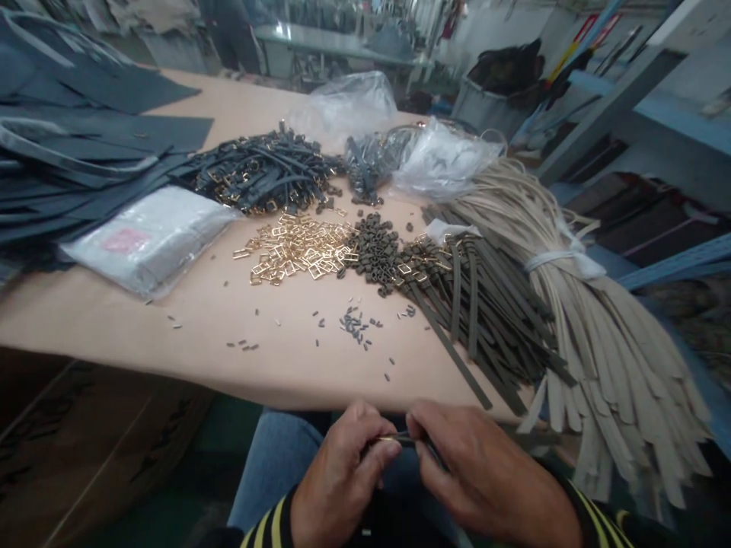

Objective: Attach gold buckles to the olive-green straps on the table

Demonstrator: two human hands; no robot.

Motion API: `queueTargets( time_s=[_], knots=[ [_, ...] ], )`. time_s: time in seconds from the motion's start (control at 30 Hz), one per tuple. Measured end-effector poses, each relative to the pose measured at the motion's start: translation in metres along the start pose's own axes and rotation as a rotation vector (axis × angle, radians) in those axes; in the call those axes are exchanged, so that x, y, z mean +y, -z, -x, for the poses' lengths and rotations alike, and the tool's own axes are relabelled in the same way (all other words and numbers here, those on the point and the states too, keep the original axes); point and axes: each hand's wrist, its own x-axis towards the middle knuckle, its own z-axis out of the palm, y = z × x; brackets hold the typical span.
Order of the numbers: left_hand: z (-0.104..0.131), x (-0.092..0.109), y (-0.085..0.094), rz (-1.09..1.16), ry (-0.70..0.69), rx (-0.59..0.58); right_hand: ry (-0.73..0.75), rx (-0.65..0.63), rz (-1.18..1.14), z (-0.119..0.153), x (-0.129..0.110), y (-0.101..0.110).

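Just off the table's front edge, above my lap, my left hand point(346, 464) pinches a small gold buckle point(388, 438), mostly covered by the fingers. My right hand point(485, 464) is closed on a narrow dark strap point(405, 437) that meets the buckle between the two hands. How the strap runs through the buckle is hidden. On the table ahead lies a heap of loose gold buckles point(302, 247). Beside it sits a pile of small dark-olive strap loops point(377, 243). To their right, olive straps point(491, 297) fan out, some with buckles at their ends.
Tiny dark pieces point(355, 326) are scattered near the front of the tan-covered table point(142, 327). A plastic-wrapped white packet point(154, 236) lies left, before navy straps point(274, 167). A tied beige strap bundle point(599, 327) hangs over the right edge. Clear plastic bags point(445, 156) lie behind.
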Motion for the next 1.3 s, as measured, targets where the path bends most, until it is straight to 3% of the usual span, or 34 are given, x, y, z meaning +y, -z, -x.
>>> queueTargets(
  time_s=[0.07,0.2,0.33,0.43,0.53,0.83,1.0,1.07,1.13,1.23,1.3],
  knots=[
    [-0.007,0.004,0.005,0.007,-0.019,0.037,0.053,-0.023,-0.055,-0.017,0.006,0.011],
    [-0.023,-0.002,0.020,0.076,0.137,0.083,0.116,0.036,-0.183,-0.064,0.029,0.025],
    [-0.033,-0.013,0.031,0.100,0.187,0.194,-0.130,0.322,0.079,-0.116,0.057,0.029],
    [-0.035,-0.017,0.033,0.115,0.208,0.226,-0.190,0.274,0.239,-0.145,0.070,0.026],
    [-0.036,-0.019,0.033,0.139,0.231,0.214,-0.213,0.219,0.275,-0.157,0.074,0.022],
    [-0.038,-0.018,0.033,0.167,0.209,0.217,-0.205,0.106,0.354,-0.151,0.061,0.023],
    [-0.038,-0.019,0.033,0.190,0.182,0.215,-0.136,0.072,0.287,-0.136,0.055,0.034],
    [-0.037,-0.019,0.034,0.183,0.171,0.218,-0.075,0.094,0.080,-0.120,0.050,0.038],
    [-0.037,-0.019,0.034,0.170,0.151,0.218,-0.027,0.100,-0.288,-0.100,0.043,0.037],
    [-0.036,-0.020,0.033,0.146,0.116,0.214,-0.061,0.065,-0.815,-0.072,0.034,0.023],
    [-0.036,-0.021,0.031,0.123,0.104,0.210,-0.112,0.056,-1.022,-0.059,0.031,0.008]
  ],
)
